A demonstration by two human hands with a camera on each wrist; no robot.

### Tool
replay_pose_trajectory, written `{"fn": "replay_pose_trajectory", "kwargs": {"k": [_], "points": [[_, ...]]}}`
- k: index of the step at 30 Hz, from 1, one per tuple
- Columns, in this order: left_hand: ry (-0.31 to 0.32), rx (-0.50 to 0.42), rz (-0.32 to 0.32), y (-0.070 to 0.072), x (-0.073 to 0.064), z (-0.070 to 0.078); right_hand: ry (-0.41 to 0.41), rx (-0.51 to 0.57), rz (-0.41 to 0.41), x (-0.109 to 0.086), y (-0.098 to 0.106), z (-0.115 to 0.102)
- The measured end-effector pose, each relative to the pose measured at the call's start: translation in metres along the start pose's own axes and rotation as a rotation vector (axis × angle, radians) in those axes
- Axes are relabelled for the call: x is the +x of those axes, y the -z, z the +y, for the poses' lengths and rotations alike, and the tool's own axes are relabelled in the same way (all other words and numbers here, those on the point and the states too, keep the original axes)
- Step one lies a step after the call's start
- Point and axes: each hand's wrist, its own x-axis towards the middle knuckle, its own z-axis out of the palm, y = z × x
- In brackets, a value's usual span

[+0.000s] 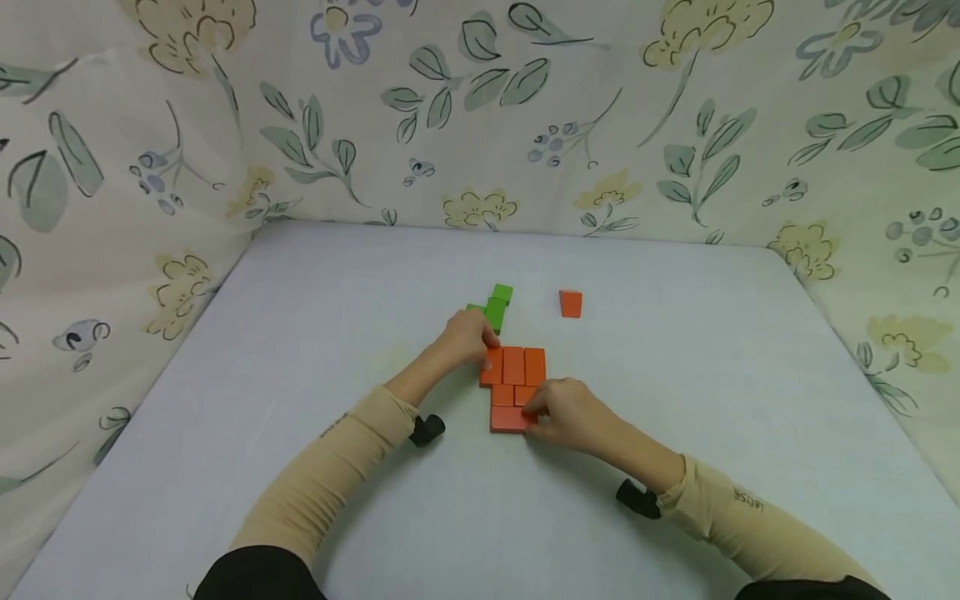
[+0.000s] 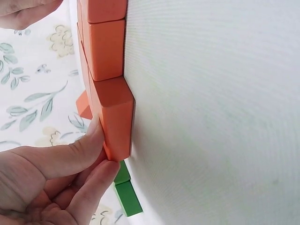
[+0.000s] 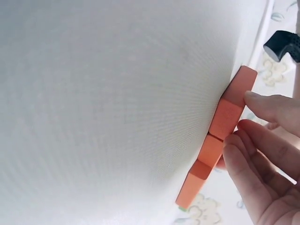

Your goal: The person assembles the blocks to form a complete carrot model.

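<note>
Several orange blocks lie flat against one another in the middle of the table, as the head view shows. At the far left corner of this group my left hand [image 1: 467, 337] pinches an orange block [image 2: 118, 126], its thumb on the top face and fingertips at the far end. My right hand [image 1: 573, 417] is at the group's near right corner. Its thumb and fingers grip the nearest orange block [image 3: 226, 118], which lies crosswise, and one fingertip reaches a smaller orange block [image 3: 210, 149] beside it. Part of the near block is hidden under the right fingers.
Just beyond my left hand lie green blocks [image 1: 495, 312], touching one another. A single orange block [image 1: 571, 305] stands apart at the far right of them. The white table [image 1: 712, 358] meets a flowered cloth [image 1: 450, 167] at its back and sides. Black wrist cameras [image 1: 428, 430] jut under both forearms.
</note>
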Motion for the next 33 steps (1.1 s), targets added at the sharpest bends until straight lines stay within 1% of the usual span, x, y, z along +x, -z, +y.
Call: {"fn": "replay_pose_trajectory", "kwargs": {"k": [2,5,7,9,11,14,16,17,19,23,24,27,30,32,33], "points": [[0.007,-0.002,0.002,0.0,0.0,0.0,0.002,0.019,-0.008,0.001,0.002,0.001],[0.02,-0.014,0.005,0.0,0.0,-0.001,-0.017,0.083,-0.029,0.004,0.009,0.006],[0.025,-0.019,0.006,0.0,0.0,-0.001,-0.045,0.132,-0.038,0.009,0.018,0.012],[0.029,-0.025,0.006,0.0,0.0,-0.001,-0.097,0.152,-0.016,0.015,0.03,0.023],[0.028,-0.028,0.009,0.001,0.0,-0.001,-0.16,0.141,0.048,0.024,0.043,0.039],[0.021,-0.03,0.013,0.002,0.0,0.0,-0.293,0.137,0.187,0.04,0.06,0.068],[0.015,-0.032,0.018,0.003,0.0,-0.001,-0.36,0.15,0.265,0.051,0.065,0.086],[0.015,-0.034,0.019,0.003,0.0,-0.001,-0.38,0.148,0.279,0.057,0.065,0.093],[0.012,-0.035,0.024,0.002,-0.001,-0.003,-0.402,0.131,0.265,0.069,0.062,0.105],[0.0,-0.048,0.025,0.0,0.0,-0.005,-0.445,0.013,0.17,0.086,0.052,0.115],[-0.003,-0.055,0.024,-0.001,0.0,-0.005,-0.463,-0.016,0.159,0.088,0.05,0.116],[-0.003,-0.077,0.021,-0.004,0.001,-0.004,-0.508,-0.09,0.16,0.091,0.046,0.117],[0.01,-0.082,0.024,-0.006,0.001,-0.003,-0.521,-0.136,0.179,0.091,0.045,0.117],[0.016,-0.073,0.027,-0.006,0.001,-0.002,-0.532,-0.146,0.162,0.094,0.045,0.123],[0.019,-0.068,0.027,-0.006,0.001,-0.001,-0.533,-0.154,0.147,0.097,0.042,0.131]]}}
